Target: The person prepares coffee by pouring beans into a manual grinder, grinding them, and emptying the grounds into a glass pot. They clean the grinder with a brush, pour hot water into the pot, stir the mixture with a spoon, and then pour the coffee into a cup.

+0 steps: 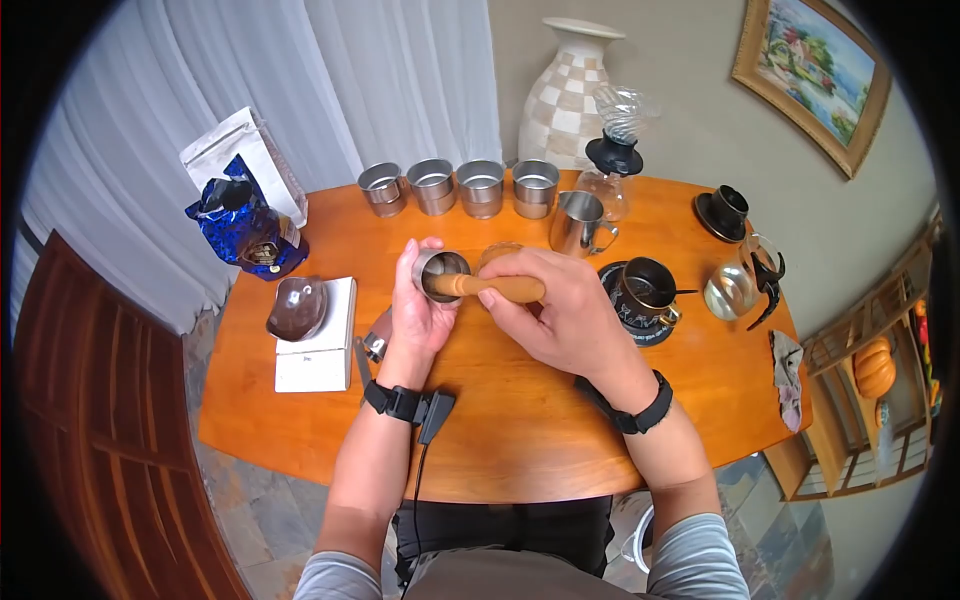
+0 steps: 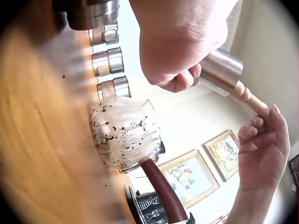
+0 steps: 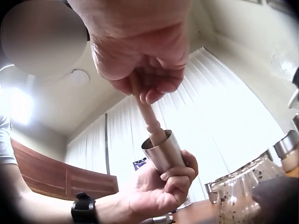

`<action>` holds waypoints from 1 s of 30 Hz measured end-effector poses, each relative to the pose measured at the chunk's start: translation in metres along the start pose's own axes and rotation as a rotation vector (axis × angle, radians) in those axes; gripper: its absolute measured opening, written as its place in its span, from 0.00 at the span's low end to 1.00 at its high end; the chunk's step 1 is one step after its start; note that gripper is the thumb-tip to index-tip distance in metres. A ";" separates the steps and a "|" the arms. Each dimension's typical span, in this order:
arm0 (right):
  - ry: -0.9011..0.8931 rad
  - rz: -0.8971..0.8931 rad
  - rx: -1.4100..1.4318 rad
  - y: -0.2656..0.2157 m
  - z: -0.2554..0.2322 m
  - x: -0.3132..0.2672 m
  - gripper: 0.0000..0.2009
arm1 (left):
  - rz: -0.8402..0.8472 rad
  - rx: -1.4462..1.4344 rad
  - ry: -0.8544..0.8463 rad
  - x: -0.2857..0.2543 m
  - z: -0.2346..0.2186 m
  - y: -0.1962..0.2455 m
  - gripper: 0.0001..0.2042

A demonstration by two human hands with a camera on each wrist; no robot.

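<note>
My left hand (image 1: 424, 325) holds a plain steel cup (image 3: 167, 157), tilted, with fingers wrapped round its outside. My right hand (image 1: 565, 310) grips a turned wooden handle (image 1: 512, 289). Its far end goes into the mouth of the cup and is hidden inside, so I cannot tell what sort of tool it is. Behind the hands, a clear glass vessel (image 2: 122, 135) flecked with dark grounds shows in the left wrist view, with a red-brown handle. Below my left wrist, a small metal object (image 1: 376, 340) lies partly covered.
A white scale (image 1: 312, 370) bears a dark dish (image 1: 298, 308) at left, near a blue bag (image 1: 250, 235). Several steel cups (image 1: 481, 190) line the back beside a milk pitcher (image 1: 575, 228). To the right are a black cup (image 1: 648, 283), a glass pot (image 1: 733, 290) and a cloth (image 1: 788, 375).
</note>
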State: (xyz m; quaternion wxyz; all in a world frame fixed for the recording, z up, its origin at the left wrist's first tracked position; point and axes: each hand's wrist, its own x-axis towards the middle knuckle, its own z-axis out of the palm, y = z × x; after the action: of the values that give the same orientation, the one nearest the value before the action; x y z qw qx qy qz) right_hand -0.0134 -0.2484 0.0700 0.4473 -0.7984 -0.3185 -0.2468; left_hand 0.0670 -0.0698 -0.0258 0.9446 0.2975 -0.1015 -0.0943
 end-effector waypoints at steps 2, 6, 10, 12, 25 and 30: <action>0.062 -0.072 -0.002 0.006 0.003 0.001 0.10 | 0.009 0.007 0.037 -0.002 0.007 0.001 0.17; 0.068 -0.222 0.030 0.015 0.006 0.004 0.11 | 0.013 -0.008 -0.030 0.001 -0.006 0.003 0.17; 0.029 -0.030 0.124 0.011 0.003 0.000 0.11 | 0.023 -0.018 0.025 0.000 -0.002 0.002 0.17; 0.042 -0.053 0.048 0.007 0.001 0.001 0.11 | 0.035 -0.035 0.029 -0.003 0.005 0.003 0.16; 0.007 -0.073 -0.055 -0.004 0.008 -0.004 0.11 | 0.126 0.025 -0.010 -0.001 -0.002 0.000 0.14; 0.013 -0.137 -0.104 -0.002 0.005 -0.002 0.11 | 0.113 0.034 -0.025 -0.001 -0.003 -0.001 0.14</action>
State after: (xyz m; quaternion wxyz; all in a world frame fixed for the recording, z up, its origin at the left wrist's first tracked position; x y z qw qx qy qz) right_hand -0.0156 -0.2436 0.0669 0.3894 -0.7954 -0.3563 -0.2981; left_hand 0.0670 -0.0682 -0.0291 0.9418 0.3064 -0.1314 -0.0426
